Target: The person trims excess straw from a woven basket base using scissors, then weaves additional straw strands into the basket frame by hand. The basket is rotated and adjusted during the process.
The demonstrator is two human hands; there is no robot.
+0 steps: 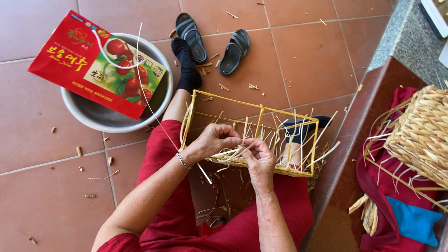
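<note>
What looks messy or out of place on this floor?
Bits of straw lie scattered over the tiled floor. A red gift bag lies tilted across the rim of a metal basin. Two sandals are splayed apart, unworn.

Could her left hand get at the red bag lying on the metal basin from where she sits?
Probably yes. The left hand is busy with straw strands at the yellow wire frame, but bare floor lies between it and the red bag nearby.
</note>
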